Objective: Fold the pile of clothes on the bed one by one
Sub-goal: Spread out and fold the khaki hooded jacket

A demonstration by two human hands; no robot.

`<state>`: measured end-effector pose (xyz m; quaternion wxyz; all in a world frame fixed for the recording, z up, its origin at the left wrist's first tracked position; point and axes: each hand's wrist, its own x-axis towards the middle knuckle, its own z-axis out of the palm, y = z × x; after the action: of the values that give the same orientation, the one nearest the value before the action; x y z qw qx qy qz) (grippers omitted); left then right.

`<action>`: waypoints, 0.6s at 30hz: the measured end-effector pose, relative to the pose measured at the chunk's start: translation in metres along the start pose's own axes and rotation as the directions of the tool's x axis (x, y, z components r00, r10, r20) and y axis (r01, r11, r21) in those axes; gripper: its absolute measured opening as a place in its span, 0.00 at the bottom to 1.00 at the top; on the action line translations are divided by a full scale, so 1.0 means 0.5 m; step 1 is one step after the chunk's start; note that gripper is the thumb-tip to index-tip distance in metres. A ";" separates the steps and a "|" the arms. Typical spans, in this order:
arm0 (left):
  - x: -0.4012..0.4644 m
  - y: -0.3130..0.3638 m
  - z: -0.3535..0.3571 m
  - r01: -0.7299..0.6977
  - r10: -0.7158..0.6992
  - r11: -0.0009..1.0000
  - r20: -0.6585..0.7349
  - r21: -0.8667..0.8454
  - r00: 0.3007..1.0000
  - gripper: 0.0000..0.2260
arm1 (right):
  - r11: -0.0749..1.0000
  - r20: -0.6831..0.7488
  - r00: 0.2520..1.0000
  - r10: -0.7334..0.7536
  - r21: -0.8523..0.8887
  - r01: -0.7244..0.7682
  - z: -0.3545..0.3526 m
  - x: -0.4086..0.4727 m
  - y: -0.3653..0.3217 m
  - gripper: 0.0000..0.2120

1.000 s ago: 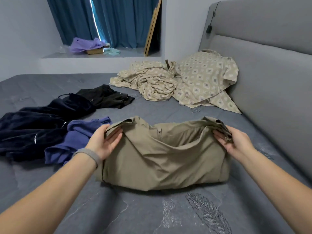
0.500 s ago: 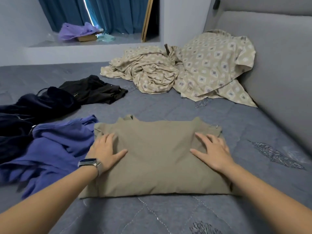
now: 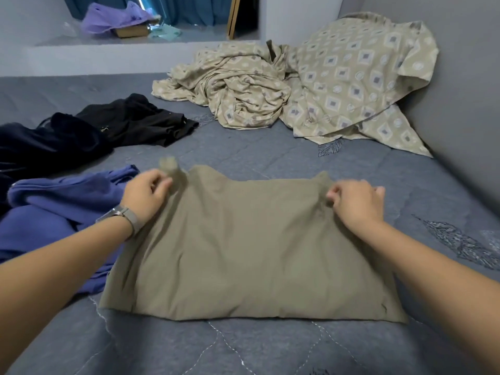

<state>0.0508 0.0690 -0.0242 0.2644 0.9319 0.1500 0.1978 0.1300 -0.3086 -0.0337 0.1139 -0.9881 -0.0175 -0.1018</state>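
Khaki garment [image 3: 243,247] flat, near centre of bed [image 3: 270,347] | left hand [image 3: 146,193], right hand [image 3: 354,203] pinching far corners, blurred so probably | I'd lift both evenly, fold toward me.

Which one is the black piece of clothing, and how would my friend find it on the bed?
Start at the grey-blue bed and look to its far left side, beyond the blue garment. The black garment lies crumpled there, beside a dark navy garment and left of the patterned beige bedding. It is the only truly black piece, smaller and flatter than the navy heap.
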 end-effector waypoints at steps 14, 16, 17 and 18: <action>-0.148 0.019 -0.002 0.177 -0.240 0.920 0.146 0.350 0.960 0.40 | 0.980 -0.034 0.981 -0.191 0.051 0.192 0.004 0.065 -0.105 0.11; -0.183 0.000 -0.007 0.122 -0.233 0.879 0.193 0.460 0.953 0.40 | 0.993 -0.123 0.985 -0.121 -0.011 0.121 -0.005 0.087 -0.114 0.10; -0.198 -0.009 -0.007 0.124 -0.259 0.856 0.210 0.501 0.943 0.42 | 0.992 -0.068 0.993 -0.100 -0.085 0.094 -0.002 0.093 -0.121 0.08; -0.212 -0.014 -0.007 0.152 -0.293 0.841 0.201 0.520 0.935 0.42 | 0.987 0.013 0.996 -0.088 -0.136 0.089 0.005 0.096 -0.130 0.09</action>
<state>-0.0451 0.0353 -0.0558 0.0556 0.9623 0.2659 -0.0096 0.1737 -0.2444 -0.0118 0.0413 -0.9922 -0.0546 -0.1043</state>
